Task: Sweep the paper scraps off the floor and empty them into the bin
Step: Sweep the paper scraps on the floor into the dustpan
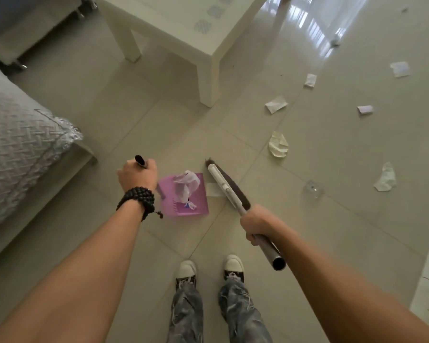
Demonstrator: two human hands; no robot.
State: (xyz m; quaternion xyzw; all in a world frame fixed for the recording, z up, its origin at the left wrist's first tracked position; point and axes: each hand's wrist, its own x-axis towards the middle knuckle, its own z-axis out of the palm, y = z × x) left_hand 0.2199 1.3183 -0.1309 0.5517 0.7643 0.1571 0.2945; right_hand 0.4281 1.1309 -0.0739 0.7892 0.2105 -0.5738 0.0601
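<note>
Both grips are closed: the left hand is wrapped around the dark end of the dustpan handle, and the right hand is fisted around the metal broom handle, whose open tube end points back toward the person. A string of dark beads circles the left wrist. Below the left hand, the pink dustpan sits flat on the tiled floor, holding a crumpled clear plastic bag and a small scrap. Just right of the dustpan, the broom head with dark bristles lies at a slant, and a white paper piece rests between it and the dustpan's edge. Farther right of the dustpan, the paper scraps are strewn apart: a crumpled cream ball, a folded white piece, a torn strip, and smaller bits beyond. A clear plastic bit lies among them. Beyond the dustpan stands a white bench; to the dustpan's left is a bed with a textured grey cover. Nearest the camera, two sneakers and frayed jeans show.
</note>
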